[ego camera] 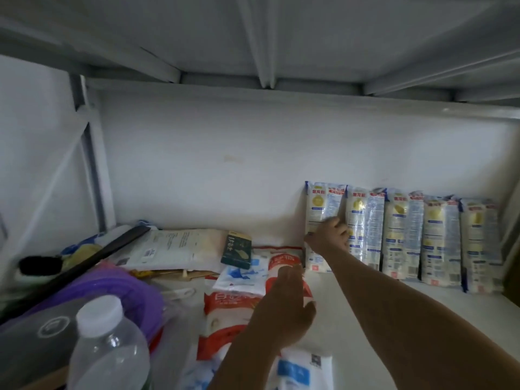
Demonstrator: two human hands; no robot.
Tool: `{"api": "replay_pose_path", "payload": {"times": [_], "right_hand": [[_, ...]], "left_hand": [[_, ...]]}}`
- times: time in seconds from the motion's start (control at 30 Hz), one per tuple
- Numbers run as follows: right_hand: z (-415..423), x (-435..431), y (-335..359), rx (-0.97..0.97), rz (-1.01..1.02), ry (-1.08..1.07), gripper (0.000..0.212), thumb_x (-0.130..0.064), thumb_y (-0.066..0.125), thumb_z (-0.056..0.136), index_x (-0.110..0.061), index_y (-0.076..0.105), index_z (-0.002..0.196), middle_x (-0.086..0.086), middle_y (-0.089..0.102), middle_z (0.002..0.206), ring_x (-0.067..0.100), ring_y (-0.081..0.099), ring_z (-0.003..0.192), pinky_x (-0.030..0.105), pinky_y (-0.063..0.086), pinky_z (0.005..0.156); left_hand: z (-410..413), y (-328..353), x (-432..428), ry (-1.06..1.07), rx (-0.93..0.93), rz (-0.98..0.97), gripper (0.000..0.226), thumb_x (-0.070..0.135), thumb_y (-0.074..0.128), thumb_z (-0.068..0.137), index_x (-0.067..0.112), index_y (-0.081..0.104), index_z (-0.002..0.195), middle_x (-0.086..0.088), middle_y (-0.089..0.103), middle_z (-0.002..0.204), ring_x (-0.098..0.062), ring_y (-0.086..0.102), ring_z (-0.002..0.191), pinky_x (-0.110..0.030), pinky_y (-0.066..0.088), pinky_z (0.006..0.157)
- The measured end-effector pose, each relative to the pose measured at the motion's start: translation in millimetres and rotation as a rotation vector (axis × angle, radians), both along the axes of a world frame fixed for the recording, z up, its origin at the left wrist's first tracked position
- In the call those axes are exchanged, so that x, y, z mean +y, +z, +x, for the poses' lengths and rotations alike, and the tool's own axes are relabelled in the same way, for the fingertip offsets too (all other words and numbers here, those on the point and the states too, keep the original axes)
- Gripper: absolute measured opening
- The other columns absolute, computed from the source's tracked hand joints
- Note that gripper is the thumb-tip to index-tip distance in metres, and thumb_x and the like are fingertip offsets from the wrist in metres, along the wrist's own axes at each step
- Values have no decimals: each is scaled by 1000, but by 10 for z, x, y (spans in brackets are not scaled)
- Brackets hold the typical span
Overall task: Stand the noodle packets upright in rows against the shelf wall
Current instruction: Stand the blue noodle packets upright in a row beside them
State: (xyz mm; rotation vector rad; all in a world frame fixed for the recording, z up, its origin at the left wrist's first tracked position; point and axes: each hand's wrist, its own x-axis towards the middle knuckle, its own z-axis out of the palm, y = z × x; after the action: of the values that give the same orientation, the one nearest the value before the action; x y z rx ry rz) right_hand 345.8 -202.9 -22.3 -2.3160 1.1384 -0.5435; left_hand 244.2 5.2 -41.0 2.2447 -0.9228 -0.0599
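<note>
Five noodle packets (402,235) stand upright against the shelf wall (225,164), at right. The right hand (329,235) touches the leftmost packet (320,204); grip cannot be determined. The left hand (284,308), fingers straight, holds nothing above a red-and-white bag (225,302).

Five noodle packets (402,235) upright against back wall (225,164) at right, right hand (329,235) on leftmost packet (320,204), left hand (284,308) flat, lower centre

Five noodle packets (402,235) stand upright side by side against the back wall (225,164), at the shelf's (365,319) right end. Right hand (330,235) holds the leftmost packet (323,204). Left hand (284,311) is above the sacks (225,302) lying left of the row. Small box (236,250) is behind the sacks, water bottle (109,347) front left.
</note>
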Motion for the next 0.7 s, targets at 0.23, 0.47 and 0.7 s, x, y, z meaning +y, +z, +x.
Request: {"api": "replay_pose_path", "payload": {"times": [0.23,0.47,0.7], "right_hand": [[-143,-164,50,-19,-68,169,88,-30,82,84,-3,28,148,23,37,149,42,37,143,51,40,114],[-794,-110,178,-130,-44,424,54,-10,84,79,-9,52,123,9,58,119,25,61,109,29,54,78],[-1889,-176,191,-324,472,639,55,-9,90,73,-19,61,118,6,70,119,25,73,106,48,62,90]], "left_hand": [[15,-15,-56,-29,-83,22,58,35,60,98,32,28,147,5,45,148,-17,55,127,-30,51,99],[-175,153,-71,-26,-121,10,53,36,61,98,30,35,144,6,46,150,-17,55,129,-32,47,104],[-325,286,-70,20,-62,-110,45,30,54,102,35,36,144,10,53,138,-7,57,117,-27,50,95]]}}
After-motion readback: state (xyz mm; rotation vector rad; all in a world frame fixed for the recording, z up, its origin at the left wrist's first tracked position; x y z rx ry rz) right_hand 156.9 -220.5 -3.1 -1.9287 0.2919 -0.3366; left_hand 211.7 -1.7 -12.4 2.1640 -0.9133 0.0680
